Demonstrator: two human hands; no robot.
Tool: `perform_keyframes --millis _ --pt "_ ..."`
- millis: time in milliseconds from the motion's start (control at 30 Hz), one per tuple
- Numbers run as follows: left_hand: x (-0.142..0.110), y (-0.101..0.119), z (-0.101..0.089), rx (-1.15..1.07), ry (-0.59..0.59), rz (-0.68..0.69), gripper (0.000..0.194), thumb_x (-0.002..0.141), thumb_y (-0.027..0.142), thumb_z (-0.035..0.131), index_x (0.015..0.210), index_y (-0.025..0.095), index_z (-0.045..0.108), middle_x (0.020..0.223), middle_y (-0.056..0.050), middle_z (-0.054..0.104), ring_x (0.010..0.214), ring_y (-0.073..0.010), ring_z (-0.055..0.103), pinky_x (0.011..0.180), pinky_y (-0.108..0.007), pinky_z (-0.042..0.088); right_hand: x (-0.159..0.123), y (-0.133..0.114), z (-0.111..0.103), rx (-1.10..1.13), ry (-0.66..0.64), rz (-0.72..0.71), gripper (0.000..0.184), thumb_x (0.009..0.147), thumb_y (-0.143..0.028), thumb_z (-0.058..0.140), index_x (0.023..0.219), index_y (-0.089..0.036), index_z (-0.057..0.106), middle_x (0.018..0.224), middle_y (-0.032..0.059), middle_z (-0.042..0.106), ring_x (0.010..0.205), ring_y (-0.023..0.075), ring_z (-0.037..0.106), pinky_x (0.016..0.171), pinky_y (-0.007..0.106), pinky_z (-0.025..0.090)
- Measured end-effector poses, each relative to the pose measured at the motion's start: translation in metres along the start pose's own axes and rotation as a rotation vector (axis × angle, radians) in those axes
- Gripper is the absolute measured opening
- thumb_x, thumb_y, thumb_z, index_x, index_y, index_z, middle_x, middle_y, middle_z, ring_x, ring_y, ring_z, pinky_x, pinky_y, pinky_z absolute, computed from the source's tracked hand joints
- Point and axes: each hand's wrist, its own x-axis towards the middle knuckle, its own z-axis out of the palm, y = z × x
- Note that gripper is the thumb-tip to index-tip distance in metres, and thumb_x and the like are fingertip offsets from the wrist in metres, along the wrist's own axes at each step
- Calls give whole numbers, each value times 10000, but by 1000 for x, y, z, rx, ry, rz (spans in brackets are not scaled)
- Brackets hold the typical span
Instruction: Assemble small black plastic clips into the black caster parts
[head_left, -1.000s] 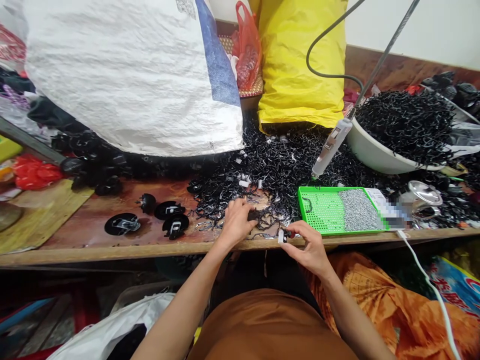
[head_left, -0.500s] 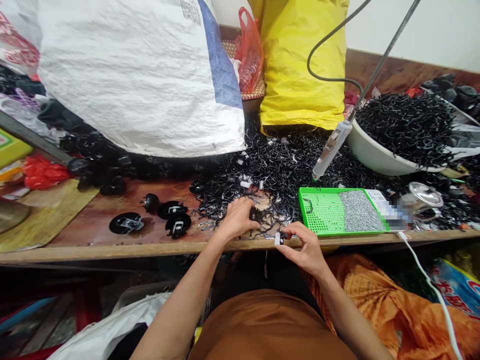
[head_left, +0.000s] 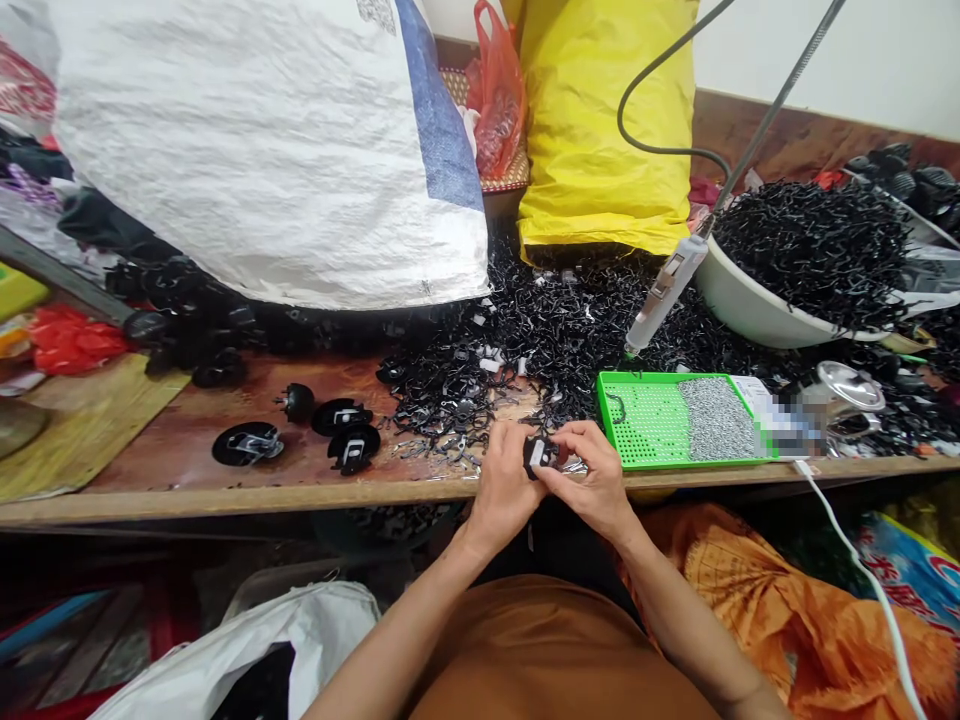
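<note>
Black part held by both hands at the bench edge

From the head camera, the person's left hand (head_left: 506, 485) and right hand (head_left: 598, 480) meet beside the front edge of a wooden bench (head_left: 176, 430). Between their fingertips is a small black part (head_left: 551, 452) with a white piece (head_left: 538, 455) on its face. The left hand grasps the part from one side; the right hand pinches it from the other, thumb low (finer contact is too small to make out).

Beyond the hands, a loose pile of thin black strips (head_left: 555, 325) spreads across the bench, with a few white bits among them. To the left lie three black discs (head_left: 352, 452), each bearing a clip or pale insert, and near them a rounded black piece (head_left: 298, 402).

Just right of the right hand sits a green tray (head_left: 645, 460) with a perforated base; small silvery pieces (head_left: 724, 420) cover much of its right half, and a curved black strip lies at its left end. Above the tray's back edge a grey driver (head_left: 666, 293) hangs tilted, tip down. Behind it stands a white bowl (head_left: 757, 315) heaped with black strips. White (head_left: 262, 150) and yellow (head_left: 607, 130) sacks stand at the back.
</note>
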Motion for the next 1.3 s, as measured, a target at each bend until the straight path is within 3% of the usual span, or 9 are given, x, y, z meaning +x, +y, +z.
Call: perform_keyframes --millis 133,267,400,633,767,933,1000,1167,1300 --pt "-6 0 5 -3 0 -15 229 651 145 537 860 185 450 828 -44 488 781 -186 496 676 -315 427 -3 3 -2 -6 -70 39 170 692 -203 605 856 -182 565 830 40 500 671 120 500 573 243 456" --pt "-12 -1 6 -79 -27 -45 347 632 159 569 961 192 462 924 -59 507 882 -208 502 761 -352 426 -4 6 -6 -13 -186 73 159 693 -188 596 848 -184 562 798 31 485 645 116 488 530 225 454" --pt "-18 -3 5 -257 -73 -116 454 614 155 589 1052 206 485 1019 -64 498 991 -218 479 874 -379 383 -5 7 -5 -136 -151 9 195 698 -164 583 890 -174 552 843 54 482 710 144 496 607 267 472" --pt "-22 -7 -6 -916 -186 -465 321 611 157 615 930 174 575 924 -42 570 890 -166 533 794 -284 413 -5 4 -9 -49 -341 -20 226 745 -171 562 970 -192 555 877 64 502 796 166 505 656 280 468" --pt "-24 -8 -12 -1010 -97 -648 218 579 165 675 775 154 580 736 5 578 706 -114 526 643 -218 412 -5 1 -3 -24 -424 -42 214 755 -198 570 968 -189 557 880 67 507 783 160 501 643 276 461" --pt "-30 -17 -25 -1065 -76 -690 237 533 112 689 755 143 615 757 -13 621 708 -116 542 667 -225 418 0 -6 9 17 -513 -88 219 756 -214 575 973 -192 550 910 61 515 805 153 507 657 263 460" --pt "-31 -23 -35 -1062 -4 -699 241 530 116 689 760 143 622 749 -14 632 699 -116 549 666 -226 422 8 -9 17 32 -552 -127 227 763 -206 567 987 -184 537 920 59 514 822 147 507 693 262 454" --pt "-33 -43 -65 -953 413 -673 280 483 127 710 742 150 605 700 16 625 648 -104 550 642 -222 432 35 -14 56 -212 -531 -257 164 816 -155 468 963 -159 543 972 85 513 902 174 459 781 304 405" --pt "-35 -55 -79 -859 568 -642 293 486 156 710 757 141 598 729 3 628 672 -114 558 663 -241 441 50 -16 93 -507 -743 -421 178 809 -147 461 955 -194 553 1033 80 500 899 203 419 721 322 378"
